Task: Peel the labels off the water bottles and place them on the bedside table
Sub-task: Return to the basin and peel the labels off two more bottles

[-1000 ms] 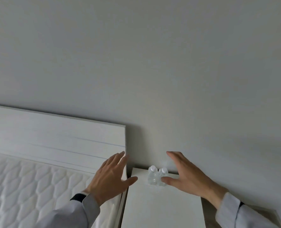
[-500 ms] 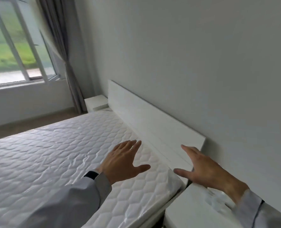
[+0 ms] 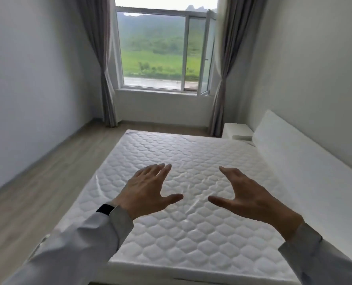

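Observation:
My left hand [image 3: 148, 189] and my right hand [image 3: 248, 199] hover side by side above the white quilted mattress [image 3: 171, 157], fingers spread and straight, holding nothing. No water bottle is in view. A white bedside table [image 3: 237, 129] stands far off by the window, at the head of the bed on the right; nothing on it can be made out.
The white headboard [image 3: 307, 161] runs along the right wall. A window [image 3: 160, 50] with grey curtains fills the far wall, its right pane swung open. Wooden floor [image 3: 37, 182] lies to the left of the bed, bounded by the grey left wall.
My view has swung left, away from the near bedside table with its two bottles, across the bed toward the window. Both hands stay spread and empty in front of me.

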Action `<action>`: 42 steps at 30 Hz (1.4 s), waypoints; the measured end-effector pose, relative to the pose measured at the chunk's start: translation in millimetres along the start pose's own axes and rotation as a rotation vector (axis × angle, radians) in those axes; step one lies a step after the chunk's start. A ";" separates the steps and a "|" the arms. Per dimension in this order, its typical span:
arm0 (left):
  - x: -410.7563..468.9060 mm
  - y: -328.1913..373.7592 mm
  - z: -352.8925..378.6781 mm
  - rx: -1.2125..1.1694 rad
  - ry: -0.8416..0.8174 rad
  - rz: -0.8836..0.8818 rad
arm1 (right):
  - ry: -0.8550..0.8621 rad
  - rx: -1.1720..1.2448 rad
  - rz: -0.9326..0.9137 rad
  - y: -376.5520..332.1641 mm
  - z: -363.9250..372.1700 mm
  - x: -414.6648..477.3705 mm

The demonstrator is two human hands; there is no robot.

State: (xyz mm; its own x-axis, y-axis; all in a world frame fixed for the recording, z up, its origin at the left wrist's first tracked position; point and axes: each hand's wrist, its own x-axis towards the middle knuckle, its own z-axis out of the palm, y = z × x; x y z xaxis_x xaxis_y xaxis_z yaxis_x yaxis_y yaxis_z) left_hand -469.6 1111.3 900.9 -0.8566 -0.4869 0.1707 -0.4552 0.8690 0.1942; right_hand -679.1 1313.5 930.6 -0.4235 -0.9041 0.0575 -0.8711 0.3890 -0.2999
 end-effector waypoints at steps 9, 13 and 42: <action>-194.4 -278.3 -84.5 0.044 0.058 -0.421 | -0.134 -0.007 -0.336 -299.8 116.8 126.0; -257.8 -393.8 -104.5 0.041 0.067 -0.599 | -0.175 -0.005 -0.479 -422.4 176.7 188.3; -354.9 -1125.9 -258.8 0.102 -0.020 -0.564 | -0.248 0.048 -0.435 -1036.9 449.8 534.4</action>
State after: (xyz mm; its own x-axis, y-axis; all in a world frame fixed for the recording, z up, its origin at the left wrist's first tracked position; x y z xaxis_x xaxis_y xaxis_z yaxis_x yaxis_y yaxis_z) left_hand 409.8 282.7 871.7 -0.4785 -0.8767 0.0492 -0.8633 0.4800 0.1557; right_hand 109.7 347.4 844.0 0.0535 -0.9978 -0.0392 -0.9388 -0.0369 -0.3424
